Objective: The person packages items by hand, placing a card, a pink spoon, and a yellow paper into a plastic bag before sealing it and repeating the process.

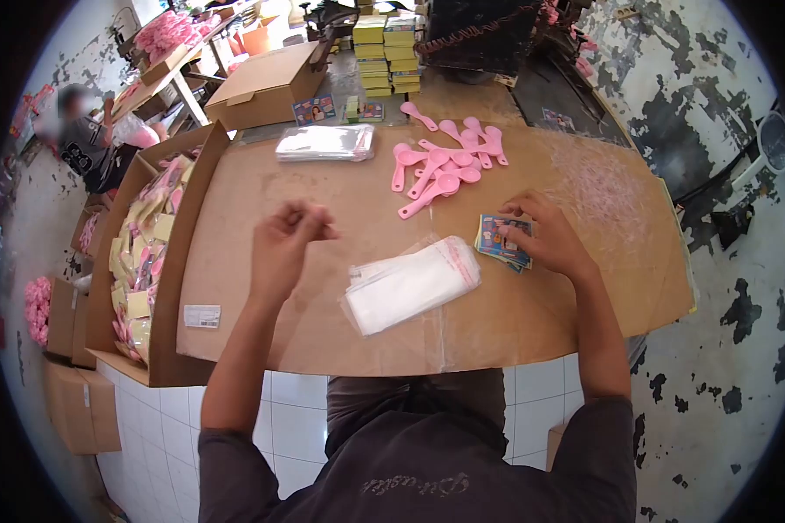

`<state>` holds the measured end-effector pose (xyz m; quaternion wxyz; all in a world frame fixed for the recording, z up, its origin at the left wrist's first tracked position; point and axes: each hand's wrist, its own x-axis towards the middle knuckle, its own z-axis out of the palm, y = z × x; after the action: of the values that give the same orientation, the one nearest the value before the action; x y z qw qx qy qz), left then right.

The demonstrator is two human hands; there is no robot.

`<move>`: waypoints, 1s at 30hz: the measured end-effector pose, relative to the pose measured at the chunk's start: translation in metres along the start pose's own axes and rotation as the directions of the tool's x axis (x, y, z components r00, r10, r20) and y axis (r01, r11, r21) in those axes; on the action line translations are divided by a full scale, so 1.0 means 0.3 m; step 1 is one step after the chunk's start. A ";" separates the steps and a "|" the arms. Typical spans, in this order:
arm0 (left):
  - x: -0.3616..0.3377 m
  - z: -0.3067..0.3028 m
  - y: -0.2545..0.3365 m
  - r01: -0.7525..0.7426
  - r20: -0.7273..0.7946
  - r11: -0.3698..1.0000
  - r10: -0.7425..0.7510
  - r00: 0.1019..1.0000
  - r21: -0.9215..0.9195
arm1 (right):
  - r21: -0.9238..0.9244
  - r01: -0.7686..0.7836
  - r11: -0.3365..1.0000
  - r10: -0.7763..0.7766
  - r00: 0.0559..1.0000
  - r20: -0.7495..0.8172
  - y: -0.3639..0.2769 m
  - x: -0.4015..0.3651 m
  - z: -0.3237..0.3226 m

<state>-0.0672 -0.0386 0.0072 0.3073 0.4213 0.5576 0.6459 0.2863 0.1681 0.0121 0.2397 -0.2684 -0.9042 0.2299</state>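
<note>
My left hand (pixel 296 231) is raised over the left part of the cardboard-covered table (pixel 235 288), its fingers curled together; whether anything small is between them is hidden. My right hand (pixel 541 231) rests at a small stack of printed cards (pixel 494 234), fingers bent and apart, with fingertips on the top card. Between the hands lies a pile of clear plastic bags (pixel 410 288), slightly fanned. Several pink scoops (pixel 445 166) are heaped beyond the bags. Another stack of clear packaging (pixel 325 142) sits at the far left of the tabletop.
A long carton (pixel 202 174) of packed items stands along the left edge. Plastic scraps (pixel 606 179) lie at the right. Behind are a closed carton (pixel 266 83) and stacked cards (pixel 385 52). A seated person (pixel 92 139) is at far left.
</note>
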 end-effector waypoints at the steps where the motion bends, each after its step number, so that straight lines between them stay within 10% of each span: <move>1: 0.012 0.044 -0.003 0.007 0.081 0.998 -0.012 0.997 0.061 | -0.018 0.013 1.000 -0.013 1.000 0.012 0.000 -0.008 -0.002; 4: 0.045 0.167 -0.042 0.013 0.279 0.978 -0.072 0.958 0.208 | -0.055 0.038 0.998 -0.036 0.999 0.037 0.002 -0.017 0.001; 7: 0.020 0.272 -0.017 -0.335 0.381 0.715 0.104 0.919 0.614 | -0.056 -0.021 0.998 0.024 0.999 0.047 0.020 -0.020 0.000; 11: 0.011 0.278 -0.088 -0.428 0.470 0.654 0.123 0.874 0.624 | 0.008 -0.079 0.997 0.079 0.997 0.014 0.041 -0.017 -0.001; 17: 0.020 0.265 -0.075 0.001 0.315 0.876 -0.174 0.933 0.482 | 0.357 -0.241 0.902 0.266 0.964 -0.022 0.067 -0.008 0.008; 20: 0.024 0.263 -0.088 0.177 0.345 0.984 -0.163 0.924 -0.010 | 0.472 -0.214 0.856 0.241 0.971 0.003 -0.017 -0.007 -0.005; 30: -0.002 0.261 -0.032 0.223 0.445 0.973 -0.174 0.879 -0.060 | 0.406 -0.040 0.913 0.069 0.996 -0.056 -0.239 0.094 0.072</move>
<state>0.0018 -0.0010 -0.0006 0.5115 0.4785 0.4786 0.5296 0.2265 0.1249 0.0431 0.3145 -0.2460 -0.8205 0.4092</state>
